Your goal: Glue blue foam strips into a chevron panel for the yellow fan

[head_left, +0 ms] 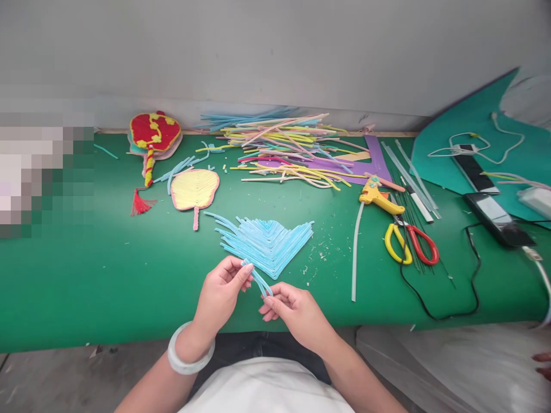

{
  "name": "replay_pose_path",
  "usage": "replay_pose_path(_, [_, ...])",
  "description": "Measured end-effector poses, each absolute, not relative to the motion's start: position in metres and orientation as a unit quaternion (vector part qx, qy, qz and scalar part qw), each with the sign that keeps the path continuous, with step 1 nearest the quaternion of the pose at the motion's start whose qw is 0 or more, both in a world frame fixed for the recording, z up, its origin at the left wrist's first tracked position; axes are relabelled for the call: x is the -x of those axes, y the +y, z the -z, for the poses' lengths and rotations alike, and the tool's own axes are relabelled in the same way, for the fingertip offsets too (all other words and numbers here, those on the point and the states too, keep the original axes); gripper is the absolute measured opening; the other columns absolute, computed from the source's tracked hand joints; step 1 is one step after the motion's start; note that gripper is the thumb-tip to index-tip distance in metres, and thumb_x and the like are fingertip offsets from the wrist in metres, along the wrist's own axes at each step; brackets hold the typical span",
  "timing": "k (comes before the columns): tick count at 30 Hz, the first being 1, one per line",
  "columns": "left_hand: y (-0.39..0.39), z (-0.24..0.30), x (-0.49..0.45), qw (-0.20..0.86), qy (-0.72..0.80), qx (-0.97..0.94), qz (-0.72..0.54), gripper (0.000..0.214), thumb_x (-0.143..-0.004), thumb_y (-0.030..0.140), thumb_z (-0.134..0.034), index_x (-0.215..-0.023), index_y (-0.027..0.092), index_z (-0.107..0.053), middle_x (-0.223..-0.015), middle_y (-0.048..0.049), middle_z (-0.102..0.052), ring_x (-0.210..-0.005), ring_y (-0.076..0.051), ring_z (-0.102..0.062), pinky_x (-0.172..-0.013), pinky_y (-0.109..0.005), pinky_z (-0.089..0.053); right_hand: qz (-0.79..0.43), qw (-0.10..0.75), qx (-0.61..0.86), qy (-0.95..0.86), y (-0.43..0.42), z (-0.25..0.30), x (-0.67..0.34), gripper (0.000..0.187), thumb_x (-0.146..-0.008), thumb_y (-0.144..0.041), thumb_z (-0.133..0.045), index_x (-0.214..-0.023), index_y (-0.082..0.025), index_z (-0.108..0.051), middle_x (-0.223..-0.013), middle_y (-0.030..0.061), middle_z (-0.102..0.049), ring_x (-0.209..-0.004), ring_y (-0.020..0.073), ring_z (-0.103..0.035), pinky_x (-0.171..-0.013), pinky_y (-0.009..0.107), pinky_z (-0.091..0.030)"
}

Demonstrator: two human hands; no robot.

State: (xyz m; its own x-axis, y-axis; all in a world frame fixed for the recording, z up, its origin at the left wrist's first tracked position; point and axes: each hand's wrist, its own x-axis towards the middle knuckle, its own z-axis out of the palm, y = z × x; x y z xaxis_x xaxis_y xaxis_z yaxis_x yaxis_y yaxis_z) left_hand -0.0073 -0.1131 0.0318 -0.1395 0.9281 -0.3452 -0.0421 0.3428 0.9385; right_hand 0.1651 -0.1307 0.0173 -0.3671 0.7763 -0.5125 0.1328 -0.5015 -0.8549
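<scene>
Between my two hands are a few light-blue pipe cleaners (258,279), held just above the near part of the table. My left hand (224,288) pinches their upper left end between thumb and fingers. At the lower right end, my right hand (288,307) closes thumb and fingertips on them. Just beyond my hands lies a blue V-patterned panel of pipe cleaners (272,244), set row within row, with loose ends sticking out at its left. Farther left is a yellow fan shape (195,189) with a pink edge and handle.
A red fan (155,133) with a tassel lies back left. Many coloured pipe cleaners (284,140) are heaped at the back over a purple piece (379,158). Right are a yellow glue gun (374,196), scissors (413,244), a black cable (434,317) and phones (499,218). Another person's hand (543,364) shows far right.
</scene>
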Motion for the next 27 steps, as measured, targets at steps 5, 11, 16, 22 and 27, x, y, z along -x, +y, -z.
replay_pose_path(5, [-0.112, -0.032, 0.012, 0.516, 0.629, -0.379, -0.441, 0.041, -0.074, 0.056, -0.075, -0.073, 0.017, -0.061, -0.063, 0.0012, -0.062, -0.057, -0.011, -0.056, -0.056, -0.023, -0.049, -0.682, 0.276, 0.524, -0.429, -0.130, -0.022, -0.165, 0.031, -0.082, -0.050, -0.066, -0.078, -0.020, -0.056, -0.073, 0.0033, -0.074, -0.063, 0.0154, -0.069, -0.063, 0.028, -0.053])
replay_pose_path(11, [-0.113, -0.025, 0.008, 0.513, 0.618, -0.329, -0.496, 0.039, -0.072, 0.053, -0.079, -0.078, 0.019, -0.061, -0.066, 0.0028, -0.060, -0.061, -0.011, -0.056, -0.058, -0.022, -0.049, -0.644, 0.325, 0.516, -0.462, -0.133, -0.027, -0.168, 0.026, -0.087, -0.045, -0.062, -0.077, -0.021, -0.057, -0.071, 0.0014, -0.073, -0.065, 0.0147, -0.069, -0.063, 0.026, -0.052])
replay_pose_path(16, [-0.104, -0.026, 0.009, 0.520, 0.620, -0.318, -0.494, 0.040, -0.070, 0.052, -0.081, -0.076, 0.018, -0.061, -0.066, 0.0023, -0.060, -0.061, -0.011, -0.056, -0.059, -0.022, -0.050, -0.640, 0.355, 0.527, -0.432, -0.130, -0.018, -0.179, 0.030, -0.088, -0.051, -0.059, -0.082, -0.021, -0.059, -0.071, 0.0015, -0.072, -0.062, 0.0140, -0.066, -0.060, 0.026, -0.051])
replay_pose_path(22, [-0.087, -0.033, 0.021, 0.490, 0.608, -0.304, -0.546, 0.035, -0.069, 0.047, -0.083, -0.080, 0.019, -0.063, -0.068, 0.0026, -0.061, -0.063, -0.011, -0.057, -0.059, -0.021, -0.049, -0.204, 0.424, 0.716, -0.516, -0.087, -0.023, -0.280, 0.029, -0.092, -0.047, -0.053, -0.094, -0.022, -0.067, -0.091, 0.0073, -0.071, -0.082, 0.0198, -0.064, -0.079, 0.035, -0.051])
replay_pose_path(27, [-0.077, -0.029, 0.018, 0.496, 0.596, -0.302, -0.555, 0.036, -0.069, 0.045, -0.084, -0.080, 0.018, -0.062, -0.067, 0.0026, -0.061, -0.063, -0.011, -0.057, -0.060, -0.022, -0.049, 0.069, 0.300, 0.837, -0.452, -0.045, -0.010, -0.405, 0.029, -0.086, -0.026, -0.047, -0.101, -0.014, -0.069, -0.102, 0.0155, -0.065, -0.094, 0.0251, -0.061, -0.088, 0.042, -0.047])
